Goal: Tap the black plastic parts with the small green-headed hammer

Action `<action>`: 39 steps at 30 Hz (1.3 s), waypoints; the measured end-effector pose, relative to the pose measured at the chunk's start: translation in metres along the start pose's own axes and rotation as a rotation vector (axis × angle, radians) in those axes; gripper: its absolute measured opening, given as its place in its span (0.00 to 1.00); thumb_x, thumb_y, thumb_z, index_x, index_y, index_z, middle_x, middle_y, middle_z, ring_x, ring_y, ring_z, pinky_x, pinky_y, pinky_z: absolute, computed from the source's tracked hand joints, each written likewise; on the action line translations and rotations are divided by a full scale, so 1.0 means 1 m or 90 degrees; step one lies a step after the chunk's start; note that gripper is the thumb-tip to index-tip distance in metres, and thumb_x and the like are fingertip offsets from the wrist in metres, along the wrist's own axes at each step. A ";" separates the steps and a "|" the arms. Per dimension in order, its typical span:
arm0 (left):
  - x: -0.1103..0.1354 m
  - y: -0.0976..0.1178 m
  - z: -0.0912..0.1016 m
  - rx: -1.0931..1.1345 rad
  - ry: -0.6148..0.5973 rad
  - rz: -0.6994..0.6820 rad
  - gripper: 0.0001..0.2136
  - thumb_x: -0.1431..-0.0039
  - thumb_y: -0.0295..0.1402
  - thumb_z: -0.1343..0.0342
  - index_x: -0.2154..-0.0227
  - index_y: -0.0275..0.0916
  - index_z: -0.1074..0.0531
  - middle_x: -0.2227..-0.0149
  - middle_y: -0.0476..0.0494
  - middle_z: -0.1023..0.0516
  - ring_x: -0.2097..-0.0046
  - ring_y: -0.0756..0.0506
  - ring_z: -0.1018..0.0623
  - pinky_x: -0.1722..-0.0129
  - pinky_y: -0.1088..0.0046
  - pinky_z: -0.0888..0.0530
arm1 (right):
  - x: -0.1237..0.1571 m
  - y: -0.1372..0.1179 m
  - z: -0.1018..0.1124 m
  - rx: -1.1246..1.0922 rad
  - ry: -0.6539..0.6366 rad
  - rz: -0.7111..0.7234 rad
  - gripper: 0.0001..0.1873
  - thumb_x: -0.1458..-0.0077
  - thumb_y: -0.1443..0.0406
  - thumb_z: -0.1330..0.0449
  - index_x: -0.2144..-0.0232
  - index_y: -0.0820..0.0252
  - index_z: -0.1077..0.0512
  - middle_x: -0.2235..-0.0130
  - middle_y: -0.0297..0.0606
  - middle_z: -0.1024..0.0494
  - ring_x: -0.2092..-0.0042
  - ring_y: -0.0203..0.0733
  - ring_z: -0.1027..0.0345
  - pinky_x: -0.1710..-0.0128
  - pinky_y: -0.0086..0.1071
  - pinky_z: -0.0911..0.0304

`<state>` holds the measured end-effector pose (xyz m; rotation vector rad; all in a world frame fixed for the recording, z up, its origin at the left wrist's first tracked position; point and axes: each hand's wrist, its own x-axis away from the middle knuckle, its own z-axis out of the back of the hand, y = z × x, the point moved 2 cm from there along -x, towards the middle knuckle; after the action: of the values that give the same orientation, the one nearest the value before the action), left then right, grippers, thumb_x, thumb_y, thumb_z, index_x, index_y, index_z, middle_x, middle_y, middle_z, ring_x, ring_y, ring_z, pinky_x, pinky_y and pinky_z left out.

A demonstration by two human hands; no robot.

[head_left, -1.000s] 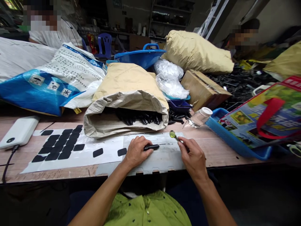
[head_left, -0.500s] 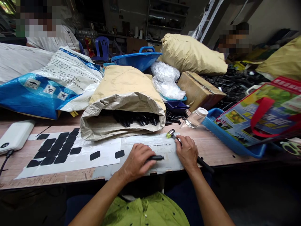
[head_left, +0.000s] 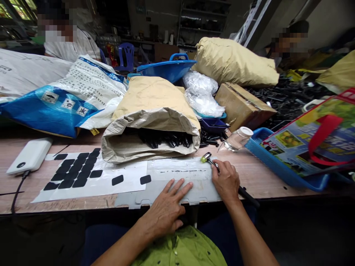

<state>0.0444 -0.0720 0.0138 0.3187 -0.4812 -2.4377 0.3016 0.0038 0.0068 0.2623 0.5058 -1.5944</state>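
In my right hand (head_left: 226, 181) is a small hammer (head_left: 206, 158), gripped by its metal shaft. One end of its head is yellow-green, and its black handle sticks out behind my wrist past the table edge. My left hand (head_left: 169, 207) is open at the front edge of the grey mat (head_left: 183, 188), fingers stretched forward and holding nothing visible. Left of it, a white sheet (head_left: 108, 188) carries several black rounded squares (head_left: 80, 168). Beyond the mat lies an open paper sack (head_left: 155, 92) with shiny black pieces (head_left: 166, 139) inside.
A clear cup (head_left: 237, 139) leans over near a blue tray (head_left: 294, 173) holding a colourful bag (head_left: 310, 133). A white power bank (head_left: 29, 157) with a cable lies left. Behind are a carton (head_left: 244, 107), more sacks (head_left: 235, 62) and two people.
The black pen-like piece has left my left hand and is out of sight. That hand has opened and drawn back toward the table edge. My right hand still holds the hammer.
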 end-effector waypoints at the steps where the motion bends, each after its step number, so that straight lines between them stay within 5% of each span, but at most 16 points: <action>1: -0.001 0.000 0.004 0.030 -0.003 -0.001 0.13 0.56 0.37 0.25 0.66 0.45 0.17 0.24 0.46 0.55 0.27 0.26 0.50 0.31 0.37 0.49 | 0.000 0.000 0.000 0.001 0.002 0.002 0.13 0.36 0.62 0.44 0.53 0.56 0.23 0.61 0.40 0.25 0.59 0.45 0.38 0.60 0.36 0.49; 5: -0.016 -0.018 0.043 0.231 0.058 0.084 0.08 0.42 0.41 0.34 0.60 0.48 0.18 0.41 0.44 0.23 0.38 0.35 0.27 0.39 0.51 0.30 | 0.000 -0.001 0.000 0.006 0.005 0.004 0.13 0.36 0.62 0.44 0.53 0.56 0.24 0.61 0.40 0.25 0.59 0.45 0.38 0.60 0.36 0.49; 7: -0.029 -0.045 0.071 0.270 0.190 0.228 0.09 0.34 0.38 0.43 0.58 0.45 0.19 0.54 0.44 0.17 0.50 0.42 0.20 0.50 0.63 0.23 | -0.001 -0.001 0.001 0.008 0.003 0.004 0.13 0.36 0.62 0.44 0.53 0.56 0.24 0.61 0.40 0.25 0.59 0.45 0.38 0.60 0.36 0.49; 10: -0.044 -0.096 0.109 0.086 0.380 0.515 0.11 0.34 0.37 0.48 0.60 0.41 0.20 0.58 0.40 0.17 0.56 0.41 0.20 0.56 0.64 0.24 | -0.001 -0.001 0.001 0.002 0.000 0.002 0.13 0.36 0.62 0.44 0.53 0.56 0.24 0.60 0.41 0.26 0.59 0.45 0.38 0.61 0.36 0.50; 14: -0.055 -0.149 0.121 -0.035 0.286 0.800 0.11 0.43 0.41 0.41 0.64 0.40 0.20 0.59 0.31 0.17 0.53 0.31 0.20 0.56 0.56 0.25 | -0.001 -0.002 0.001 0.000 -0.006 -0.007 0.13 0.36 0.62 0.44 0.53 0.56 0.24 0.61 0.41 0.26 0.59 0.45 0.39 0.60 0.36 0.50; 18: -0.057 -0.169 0.114 -0.017 0.244 0.883 0.17 0.51 0.46 0.35 0.66 0.37 0.20 0.59 0.24 0.18 0.52 0.26 0.20 0.58 0.52 0.25 | -0.001 -0.004 0.003 0.004 -0.009 -0.013 0.13 0.36 0.62 0.44 0.53 0.56 0.24 0.61 0.41 0.26 0.59 0.45 0.39 0.60 0.36 0.49; 24: -0.052 -0.177 0.127 0.065 0.227 0.891 0.16 0.54 0.47 0.33 0.69 0.40 0.20 0.63 0.32 0.17 0.53 0.29 0.19 0.58 0.55 0.25 | -0.001 -0.005 0.003 -0.001 -0.011 -0.018 0.12 0.36 0.63 0.44 0.54 0.56 0.24 0.61 0.41 0.26 0.59 0.45 0.40 0.60 0.36 0.49; 27: -0.045 -0.162 0.134 0.041 0.350 0.841 0.13 0.51 0.45 0.35 0.66 0.43 0.21 0.63 0.39 0.17 0.56 0.34 0.19 0.58 0.61 0.26 | -0.001 -0.005 0.003 -0.002 -0.008 -0.017 0.12 0.37 0.63 0.44 0.54 0.57 0.24 0.61 0.41 0.27 0.58 0.45 0.40 0.60 0.37 0.49; 30: -0.041 -0.130 0.127 0.032 0.457 0.667 0.12 0.48 0.42 0.37 0.63 0.44 0.22 0.64 0.46 0.18 0.60 0.41 0.20 0.60 0.67 0.27 | -0.001 -0.005 0.004 -0.005 -0.006 -0.019 0.12 0.37 0.63 0.44 0.55 0.57 0.24 0.61 0.41 0.27 0.59 0.45 0.39 0.60 0.37 0.48; 34: -0.041 -0.083 0.091 0.128 0.303 0.358 0.08 0.46 0.38 0.37 0.62 0.45 0.22 0.63 0.49 0.20 0.63 0.45 0.23 0.62 0.70 0.29 | -0.001 -0.006 0.004 0.003 -0.014 -0.022 0.12 0.37 0.63 0.44 0.55 0.57 0.24 0.61 0.41 0.27 0.58 0.45 0.39 0.60 0.36 0.48; 39: -0.040 -0.062 0.047 0.114 0.184 0.241 0.04 0.44 0.33 0.37 0.66 0.43 0.24 0.66 0.48 0.23 0.59 0.42 0.27 0.60 0.67 0.32 | -0.001 -0.006 0.004 -0.001 -0.014 -0.026 0.12 0.37 0.63 0.44 0.55 0.57 0.23 0.60 0.41 0.26 0.58 0.45 0.39 0.59 0.36 0.48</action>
<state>0.0262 0.0115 0.0353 0.5881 -0.5739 -1.9481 0.2965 0.0031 0.0122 0.2341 0.4983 -1.6354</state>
